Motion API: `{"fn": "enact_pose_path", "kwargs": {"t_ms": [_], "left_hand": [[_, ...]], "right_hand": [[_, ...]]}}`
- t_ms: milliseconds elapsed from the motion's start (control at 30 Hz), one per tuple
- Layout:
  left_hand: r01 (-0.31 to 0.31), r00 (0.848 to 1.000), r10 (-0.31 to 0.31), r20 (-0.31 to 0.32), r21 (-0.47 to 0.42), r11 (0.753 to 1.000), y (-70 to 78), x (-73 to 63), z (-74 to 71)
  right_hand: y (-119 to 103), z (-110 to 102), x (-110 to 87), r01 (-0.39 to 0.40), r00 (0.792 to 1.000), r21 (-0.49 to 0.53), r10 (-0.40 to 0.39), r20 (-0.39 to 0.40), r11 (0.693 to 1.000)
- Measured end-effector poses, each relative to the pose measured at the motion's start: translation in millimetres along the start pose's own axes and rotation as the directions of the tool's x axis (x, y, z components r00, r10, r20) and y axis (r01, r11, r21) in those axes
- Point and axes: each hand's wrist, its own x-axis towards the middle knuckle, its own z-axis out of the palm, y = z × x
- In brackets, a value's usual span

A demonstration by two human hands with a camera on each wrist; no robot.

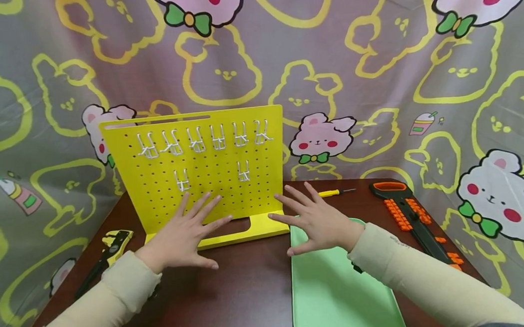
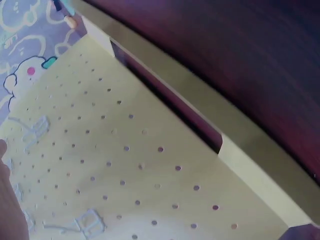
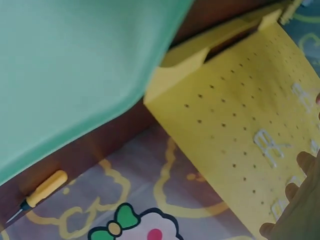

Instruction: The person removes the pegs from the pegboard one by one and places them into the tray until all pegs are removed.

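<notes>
Both hands hover with fingers spread in the head view, holding nothing. My left hand [image 1: 182, 233] is in front of the lower part of a yellow pegboard [image 1: 214, 186], and my right hand [image 1: 319, 222] is above the far end of a light green tray [image 1: 341, 283]. White wire hooks [image 1: 218, 137] line the pegboard's upper part in a row, with two more hooks [image 1: 243, 172] lower down. In the left wrist view, part of the hand shows at the left edge beside the pegboard [image 2: 115, 145]. Fingertips show at the lower right of the right wrist view.
A yellow-handled screwdriver [image 1: 331, 193] lies behind the tray. Yellow and black pliers [image 1: 111, 250], perhaps a wire stripper, lie at the left. On the right is a black rack [image 1: 421, 224] with orange pieces. A patterned curtain [image 1: 375, 101] surrounds the dark table [image 1: 225, 296].
</notes>
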Motion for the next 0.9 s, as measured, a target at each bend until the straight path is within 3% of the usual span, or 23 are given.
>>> {"fn": "enact_pose_path", "kwargs": {"t_ms": [200,400,567,667,733,833,900], "left_hand": [[0.085,0.996,-0.085,0.001,-0.002,0.996,-11.1,-4.2,-18.3],[0.215,0.976,-0.216,-0.01,-0.069,0.974,-20.9,-12.9,-39.8],[0.262,0.954,-0.275,-0.118,-0.117,0.958,-38.0,-22.8,-55.5],[0.298,0.92,-0.334,-0.206,-0.185,0.936,-52.9,-34.3,-64.6],[0.33,0.885,-0.391,-0.251,-0.254,0.909,-62.7,-43.4,-69.3],[0.37,0.826,-0.49,-0.28,-0.386,0.845,-75.2,-55.3,-73.9],[0.398,0.78,-0.563,-0.273,-0.478,0.783,-81.0,-61.3,-75.2]], "right_hand": [[4,-13,13.9,-0.071,0.997,0.074,0.073,-0.018,0.995],[12,-27,22.6,-0.092,0.991,0.068,0.098,-0.087,0.993],[20,-44,28.8,-0.131,0.976,0.109,0.148,-0.16,0.985],[23,-51,33.0,-0.156,0.967,0.16,0.183,-0.177,0.975],[25,-54,35.6,-0.17,0.958,0.214,0.212,-0.191,0.962],[29,-58,39.2,-0.183,0.936,0.321,0.264,-0.232,0.929],[33,-59,41.7,-0.185,0.916,0.401,0.306,-0.261,0.897]]}}
